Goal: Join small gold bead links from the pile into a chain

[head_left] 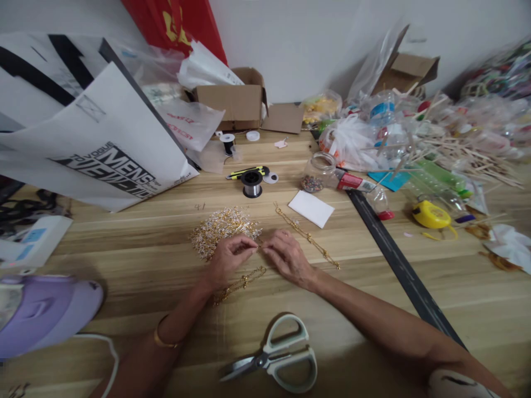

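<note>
My left hand (232, 256) and my right hand (289, 257) meet over the wooden table, fingertips pinched close together. Whatever is between them is tiny and gold-looking, too small to name. Just beyond my left hand spreads a pile of small gold and clear beads (219, 229). A gold chain (243, 283) with small ornaments lies below my left hand, close to the wrist. Another gold chain (309, 237) stretches across the table to the right of my right hand. Nearer to me, scissors with pale handles (271, 356) rest with their blades toward the left.
Behind the beads stand a spool of wire (252, 185) and a yellow box cutter (248, 172). A white card (311, 208), a jar of beads (318, 174) and a yellow tape measure (432, 214) lie to the right. A large white bag (95, 132) and a purple appliance (50, 312) occupy the left.
</note>
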A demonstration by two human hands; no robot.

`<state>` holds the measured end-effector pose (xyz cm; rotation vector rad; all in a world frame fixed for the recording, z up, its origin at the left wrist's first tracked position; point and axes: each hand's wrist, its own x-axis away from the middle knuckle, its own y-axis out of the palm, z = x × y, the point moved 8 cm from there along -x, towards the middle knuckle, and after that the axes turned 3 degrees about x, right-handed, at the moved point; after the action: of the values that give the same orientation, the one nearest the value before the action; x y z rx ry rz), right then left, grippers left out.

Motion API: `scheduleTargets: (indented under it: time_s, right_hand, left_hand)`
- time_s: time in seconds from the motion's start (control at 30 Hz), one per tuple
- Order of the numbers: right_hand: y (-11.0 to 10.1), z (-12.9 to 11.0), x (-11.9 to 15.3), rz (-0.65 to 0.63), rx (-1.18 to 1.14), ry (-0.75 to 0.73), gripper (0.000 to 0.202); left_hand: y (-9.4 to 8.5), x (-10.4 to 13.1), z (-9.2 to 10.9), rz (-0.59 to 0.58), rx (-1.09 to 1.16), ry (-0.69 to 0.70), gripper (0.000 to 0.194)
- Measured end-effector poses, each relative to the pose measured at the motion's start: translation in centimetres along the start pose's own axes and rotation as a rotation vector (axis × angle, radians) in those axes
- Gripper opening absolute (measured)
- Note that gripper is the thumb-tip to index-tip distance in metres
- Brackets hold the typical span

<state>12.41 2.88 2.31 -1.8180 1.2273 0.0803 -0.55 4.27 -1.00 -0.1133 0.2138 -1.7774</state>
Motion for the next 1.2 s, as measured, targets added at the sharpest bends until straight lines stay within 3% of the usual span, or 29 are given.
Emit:
scheduleTargets:
  time_s: [0.2, 0.57, 0.7, 0.83, 1.0, 1.1, 1.2]
  right_hand:
    - [-0.1, -0.1, 0.1, 0.01, 0.007, 0.004, 0.012]
    - [0.0, -0.2, 0.0, 0.008, 0.025, -0.009, 0.012]
    - [-0.1, 0.4, 0.1, 0.026, -0.033, 0.041, 0.012]
    - [-0.6, 2.4, 0.2, 0.1, -0.187, 0.227, 0.014]
    - [-0.5, 4.5, 0.5, 0.184, -0.409, 0.426, 0.017]
    - [-0.3, 5.0, 0.6, 0.192, -0.471, 0.47, 0.019]
    - [-0.2, 5.2, 0.6, 0.198, -0.497, 0.48, 0.02]
  left_hand:
    - [0.0, -0.1, -0.6, 0.001, 0.101, -0.092, 0.011]
    - [0.1, -0.1, -0.5, 0.007, 0.119, -0.122, 0.01]
    - [-0.1, 0.1, -0.4, 0.043, 0.061, -0.084, 0.01]
    - [0.2, 0.3, 1.2, 0.042, -0.131, 0.082, 0.005]
    - [3.3, 1.6, 4.4, -0.103, -0.347, 0.329, 0.008]
    - [6.9, 3.6, 6.0, -0.305, -0.484, 0.498, 0.01]
    - [9.7, 5.8, 6.3, -0.49, -0.665, 0.618, 0.018]
